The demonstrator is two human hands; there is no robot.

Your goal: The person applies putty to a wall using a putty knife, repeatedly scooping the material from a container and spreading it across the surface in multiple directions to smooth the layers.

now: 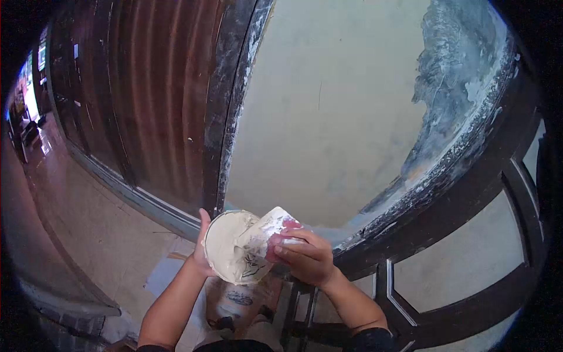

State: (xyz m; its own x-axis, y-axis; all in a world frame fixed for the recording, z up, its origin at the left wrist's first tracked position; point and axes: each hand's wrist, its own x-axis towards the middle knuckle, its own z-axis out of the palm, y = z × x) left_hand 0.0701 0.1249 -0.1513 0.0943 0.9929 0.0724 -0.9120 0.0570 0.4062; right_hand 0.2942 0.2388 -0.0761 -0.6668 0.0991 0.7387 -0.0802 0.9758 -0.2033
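Observation:
Below the wall panel, my left hand [202, 253] supports a round tub [210, 226] from its left side, thumb up along the rim. Thick cream-coloured putty [226, 246] fills it, its surface stirred and ridged near the right side. Over that side, my right hand [308, 256] grips a putty knife [271, 223] with red showing between the fingers. White paste is smeared on the broad blade, and its lower part overlaps the putty. Whether the blade dips into the putty is hard to tell.
A pale wall panel [328, 117] with a rough grey patched edge [451, 70] stands in front. Dark wooden framing [469, 176] curves along the right. Brown vertical boards [158, 76] are at left, above a tan floor [105, 193]. A container [229, 302] sits below the tub.

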